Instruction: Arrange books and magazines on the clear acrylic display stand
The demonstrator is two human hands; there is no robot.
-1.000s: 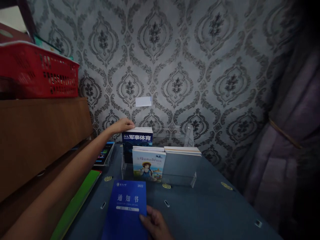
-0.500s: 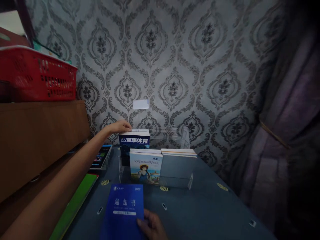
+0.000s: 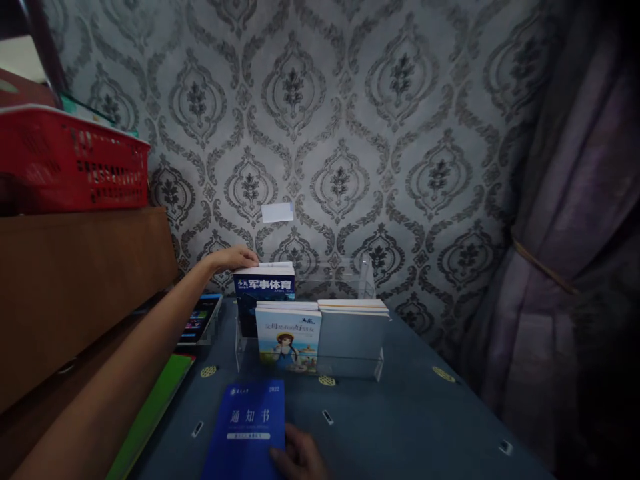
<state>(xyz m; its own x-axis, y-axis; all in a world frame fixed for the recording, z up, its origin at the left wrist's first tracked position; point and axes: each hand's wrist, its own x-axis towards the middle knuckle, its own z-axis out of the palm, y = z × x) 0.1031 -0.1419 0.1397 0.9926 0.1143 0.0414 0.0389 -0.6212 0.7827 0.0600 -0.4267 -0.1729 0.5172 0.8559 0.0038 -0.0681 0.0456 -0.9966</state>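
Note:
My left hand (image 3: 235, 257) reaches far forward, its fingers closed over the top edge of a dark blue book (image 3: 265, 285) standing at the back left of a clear acrylic stand (image 3: 367, 277). Some fingertips are hidden there. In front of that book stands one with a cartoon girl in a yellow hat (image 3: 289, 340). Beside it is a plain grey-blue book (image 3: 350, 337) with other book edges behind. Low in view, my right hand (image 3: 300, 455) pinches the right edge of a blue booklet (image 3: 247, 427) marked 2022, thumb on its cover.
Left of the stand lie a tablet-like dark item (image 3: 200, 320) and a green folder or book (image 3: 155, 417). A wooden cabinet (image 3: 85, 267) carries a red basket (image 3: 100, 160). A tied curtain (image 3: 530, 320) hangs at right, and patterned wallpaper (image 3: 340, 133) covers the wall.
The view has shifted slightly, so everything sits a little lower and to the left. Both hands keep nearly the same places on the dark blue book and the booklet.

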